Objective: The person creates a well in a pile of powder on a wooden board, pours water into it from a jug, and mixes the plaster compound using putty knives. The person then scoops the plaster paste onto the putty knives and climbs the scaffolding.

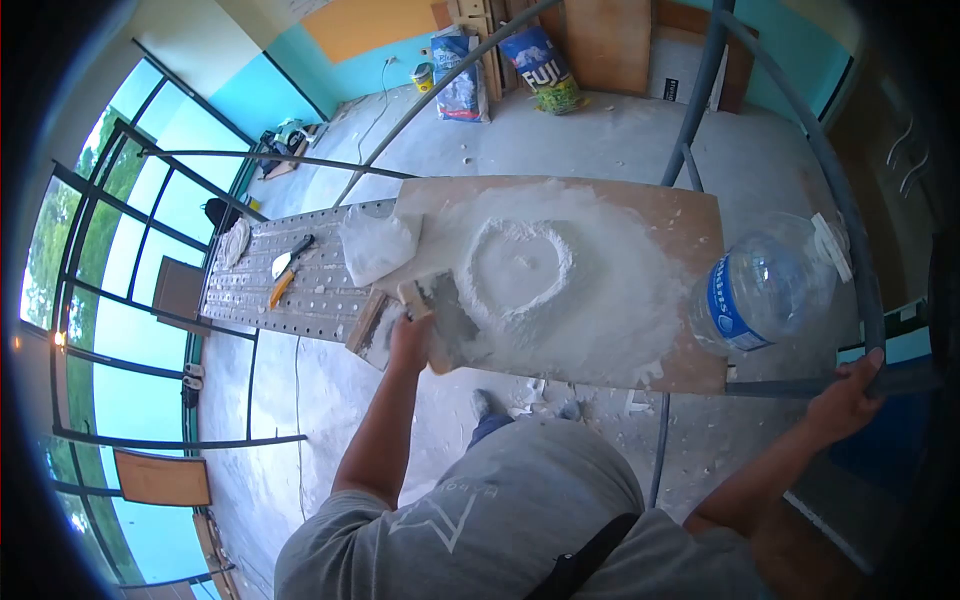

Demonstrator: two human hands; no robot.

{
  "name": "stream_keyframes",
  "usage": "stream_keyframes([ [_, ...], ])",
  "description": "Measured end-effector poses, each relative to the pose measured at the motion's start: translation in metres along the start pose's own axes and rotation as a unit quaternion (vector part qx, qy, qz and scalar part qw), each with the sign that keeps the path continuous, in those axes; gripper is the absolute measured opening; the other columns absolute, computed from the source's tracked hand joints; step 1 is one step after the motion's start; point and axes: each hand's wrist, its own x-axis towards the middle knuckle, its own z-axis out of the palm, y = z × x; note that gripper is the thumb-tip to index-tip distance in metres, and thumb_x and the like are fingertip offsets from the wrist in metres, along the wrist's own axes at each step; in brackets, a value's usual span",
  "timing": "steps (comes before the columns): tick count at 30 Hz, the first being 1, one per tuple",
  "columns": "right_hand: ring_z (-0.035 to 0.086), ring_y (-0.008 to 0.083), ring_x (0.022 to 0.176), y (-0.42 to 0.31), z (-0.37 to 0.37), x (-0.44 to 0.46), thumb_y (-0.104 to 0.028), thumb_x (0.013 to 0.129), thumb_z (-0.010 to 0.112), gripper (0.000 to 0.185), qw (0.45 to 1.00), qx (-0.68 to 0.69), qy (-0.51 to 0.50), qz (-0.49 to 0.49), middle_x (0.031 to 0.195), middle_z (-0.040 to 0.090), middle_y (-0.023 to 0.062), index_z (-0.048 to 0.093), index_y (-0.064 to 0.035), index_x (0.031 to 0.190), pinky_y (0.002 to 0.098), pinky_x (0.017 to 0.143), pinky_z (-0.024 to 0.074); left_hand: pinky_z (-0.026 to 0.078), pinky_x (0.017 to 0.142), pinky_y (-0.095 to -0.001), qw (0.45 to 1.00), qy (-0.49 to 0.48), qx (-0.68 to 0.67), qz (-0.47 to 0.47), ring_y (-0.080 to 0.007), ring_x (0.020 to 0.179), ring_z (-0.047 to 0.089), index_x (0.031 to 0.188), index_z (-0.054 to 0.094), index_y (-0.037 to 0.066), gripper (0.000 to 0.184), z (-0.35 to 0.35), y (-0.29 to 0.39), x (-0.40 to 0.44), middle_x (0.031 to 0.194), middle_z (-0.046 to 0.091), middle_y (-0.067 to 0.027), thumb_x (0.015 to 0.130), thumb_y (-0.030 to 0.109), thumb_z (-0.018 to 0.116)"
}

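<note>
"From the head camera?"
"The left hand (409, 342), its grip closed on a wood-handled trowel (438, 296) beside a crumbly ring of white powder (568, 270) on a brown board (690, 215)."
"And the right hand (843, 402)?"
"Curled around a dark tubular pole (868, 285)."

A person (500, 490) stands with the left arm (378, 440) stretched forward, the left hand (410, 341) curled into a grip, while the right arm (762, 470) angles out to the side, the right hand (843, 403) clenched at its end, the 2 hands well apart.
</note>
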Motion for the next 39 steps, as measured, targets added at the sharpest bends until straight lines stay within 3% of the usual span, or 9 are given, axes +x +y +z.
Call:
stream_keyframes([
  [2, 0.049, 0.0169, 0.068, -0.003, 0.001, 0.000, -0.040, 0.094, 0.064, 0.043, 1.000, 0.010, 0.002, -0.014, 0.071, 0.053, 0.0054, 0.060, 0.0024, 0.086, 0.0337, 0.068, 0.0422, 0.052, 0.077, -0.0355, 0.991, 0.029, 0.127, 0.017, -0.0219, 0.088, 0.065, 0.119, 0.058, -0.005, 0.044, 0.022, 0.050, -0.021, 0.102, 0.067, -0.0148, 0.084, 0.019, 0.069],
  [5, 0.049, 0.0166, 0.069, 0.000, 0.000, 0.002, -0.039, 0.094, 0.065, 0.042, 0.999, 0.027, -0.004, -0.038, 0.072, 0.053, 0.0051, 0.060, 0.0027, 0.087, 0.0327, 0.067, 0.0419, 0.052, 0.076, -0.0355, 0.990, 0.054, 0.127, 0.040, -0.0216, 0.086, 0.065, 0.118, 0.058, -0.005, 0.044, 0.018, 0.067, -0.033, 0.102, 0.067, -0.0142, 0.083, 0.020, 0.070],
  [6, 0.049, 0.0165, 0.069, 0.002, 0.000, 0.003, -0.038, 0.094, 0.064, 0.042, 0.999, 0.021, -0.007, -0.038, 0.072, 0.053, 0.0051, 0.060, 0.0030, 0.088, 0.0326, 0.067, 0.0419, 0.052, 0.076, -0.0353, 0.999, 0.006, -0.010, 0.049, -0.0216, 0.086, 0.065, 0.116, 0.058, -0.003, 0.041, 0.007, 0.050, -0.029, 0.100, 0.067, -0.0127, 0.083, 0.019, 0.069],
  [13, 0.049, 0.0161, 0.069, -0.007, 0.000, -0.004, -0.038, 0.093, 0.066, 0.043, 0.998, 0.034, -0.004, -0.045, 0.072, 0.053, 0.0043, 0.062, 0.0042, 0.092, 0.0323, 0.066, 0.0417, 0.055, 0.075, -0.0374, 0.983, 0.001, -0.178, -0.049, -0.0238, 0.089, 0.066, 0.120, 0.057, 0.000, 0.038, -0.001, -0.016, -0.052, 0.103, 0.065, -0.0117, 0.086, 0.012, 0.065],
  [18, 0.049, 0.0163, 0.068, 0.000, 0.001, 0.002, -0.041, 0.092, 0.067, 0.045, 0.999, 0.023, -0.006, -0.049, 0.070, 0.052, 0.0038, 0.061, 0.0035, 0.089, 0.0324, 0.066, 0.0416, 0.057, 0.067, -0.0387, 0.976, -0.010, -0.202, -0.077, -0.0247, 0.087, 0.066, 0.121, 0.053, 0.000, 0.037, 0.033, 0.003, -0.074, 0.101, 0.063, -0.0124, 0.088, 0.013, 0.065],
  [26, 0.051, 0.0173, 0.069, -0.008, -0.001, -0.006, -0.049, 0.091, 0.065, 0.052, 0.999, -0.013, -0.004, -0.042, 0.072, 0.055, 0.0052, 0.062, 0.0032, 0.088, 0.0329, 0.067, 0.0425, 0.058, 0.072, -0.0378, 0.962, -0.020, -0.248, -0.117, -0.0251, 0.090, 0.065, 0.122, 0.050, -0.002, 0.037, 0.059, 0.002, -0.083, 0.104, 0.061, -0.0133, 0.091, 0.014, 0.061],
  [30, 0.052, 0.0172, 0.069, 0.007, -0.001, 0.007, -0.051, 0.090, 0.066, 0.054, 0.999, -0.011, 0.000, -0.046, 0.073, 0.056, 0.0057, 0.064, 0.0035, 0.095, 0.0330, 0.066, 0.0421, 0.056, 0.072, -0.0370, 0.978, -0.032, -0.204, 0.009, -0.0228, 0.089, 0.065, 0.120, 0.054, -0.001, 0.034, 0.046, 0.030, -0.080, 0.104, 0.062, -0.0111, 0.091, 0.014, 0.060],
  [37, 0.052, 0.0160, 0.067, -0.010, -0.001, -0.004, -0.048, 0.089, 0.066, 0.055, 0.999, -0.031, 0.011, -0.010, 0.071, 0.055, 0.0063, 0.065, 0.0057, 0.103, 0.0321, 0.065, 0.0417, 0.054, 0.077, -0.0377, 0.990, -0.005, -0.110, -0.083, -0.0251, 0.088, 0.065, 0.117, 0.059, -0.001, 0.034, -0.013, 0.017, -0.013, 0.099, 0.065, -0.0125, 0.089, 0.018, 0.063],
  [39, 0.051, 0.0157, 0.066, -0.012, 0.000, -0.004, -0.048, 0.089, 0.066, 0.055, 1.000, -0.024, 0.017, -0.004, 0.070, 0.055, 0.0062, 0.065, 0.0058, 0.101, 0.0321, 0.065, 0.0416, 0.053, 0.078, -0.0386, 0.953, -0.069, 0.287, 0.067, -0.0270, 0.090, 0.066, 0.119, 0.058, -0.003, 0.039, -0.015, 0.018, 0.010, 0.101, 0.065, -0.0149, 0.089, 0.021, 0.065],
])
